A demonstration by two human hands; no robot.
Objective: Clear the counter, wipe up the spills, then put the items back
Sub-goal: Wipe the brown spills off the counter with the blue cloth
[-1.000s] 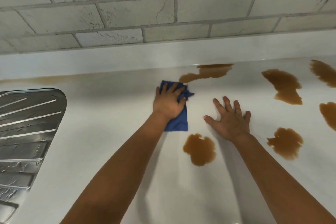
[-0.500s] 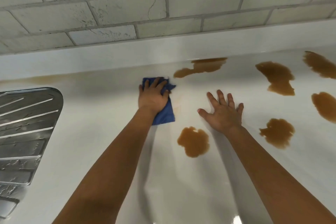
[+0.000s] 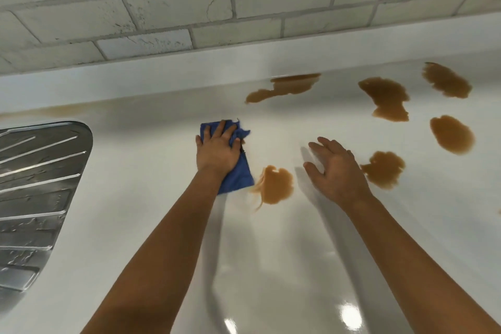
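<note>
My left hand [image 3: 217,149] presses flat on a blue cloth [image 3: 238,175] on the white counter [image 3: 135,198]. The cloth's right edge touches a brown spill [image 3: 276,183], whose left side is smeared into streaks. My right hand [image 3: 336,165] hovers just above the counter with fingers spread, holding nothing. Several more brown spills lie further right and back: one along the back edge [image 3: 284,87], one [image 3: 387,97] to its right, one [image 3: 446,80] at the far right, one [image 3: 451,137] below it, and one [image 3: 385,168] beside my right hand.
A steel sink drainboard [image 3: 35,184] with ridges lies at the left. A white brick wall [image 3: 244,3] rises behind the counter's raised back lip [image 3: 135,81]. A faint brownish smear [image 3: 62,110] runs along the back edge at the left.
My left hand has drawn the cloth back toward me and against the nearest spill, smearing its left edge. My right hand has lifted off the counter.
</note>
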